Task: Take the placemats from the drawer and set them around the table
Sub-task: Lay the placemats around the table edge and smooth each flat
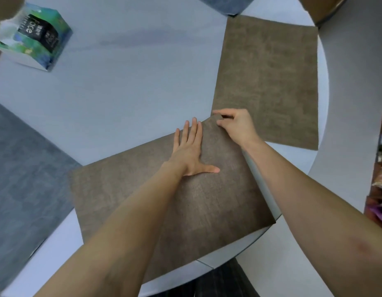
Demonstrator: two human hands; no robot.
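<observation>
A brown placemat (207, 202) lies on the round white table (125, 103) right in front of me. My left hand (191, 151) presses flat on it with straight fingers, thumb spread. My right hand (235, 125) pinches the mat's far right corner, which touches the edge of a second brown placemat (267, 82) lying flat at the right side of the table. A grey placemat (20, 179) lies at the left edge, and a corner of a blue-grey placemat (224, 5) shows at the top.
A tissue box (33, 37) with a green and blue print stands at the far left of the table. A dark chair seat (220, 281) shows under the near table edge. Colourful clutter (380, 179) sits beyond the table at the right.
</observation>
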